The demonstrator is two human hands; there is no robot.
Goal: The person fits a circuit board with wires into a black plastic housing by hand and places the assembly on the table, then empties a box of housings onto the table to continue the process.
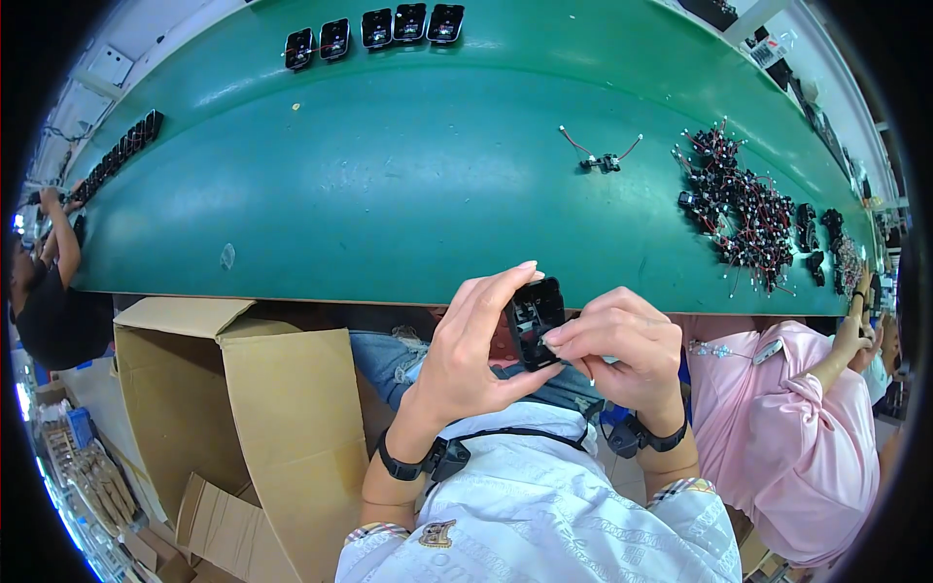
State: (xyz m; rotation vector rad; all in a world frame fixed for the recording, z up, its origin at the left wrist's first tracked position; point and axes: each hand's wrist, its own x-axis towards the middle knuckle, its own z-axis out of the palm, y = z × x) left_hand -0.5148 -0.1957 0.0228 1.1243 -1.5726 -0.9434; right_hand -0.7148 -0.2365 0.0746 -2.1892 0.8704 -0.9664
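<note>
My left hand (pixel 465 340) grips a small black plastic housing (pixel 535 325) by its sides, thumb below and fingers along the left. The housing is tilted with its open inside facing me, and small metallic and dark parts show in it. My right hand (pixel 624 348) is closed in a pinch at the housing's lower right, fingertips touching its inside. A tiny white tip shows below those fingers; what they pinch is mostly hidden. Both hands are above my lap, just in front of the green table's (pixel 408 194) near edge.
A wired black part (pixel 601 162) lies on the table, left of a large heap of similar parts (pixel 743 214). Several black housings (pixel 394 26) stand along the far side, more (pixel 117 155) at far left. An open cardboard box (pixel 292 408) stands left; a person in pink (pixel 777 418) sits right.
</note>
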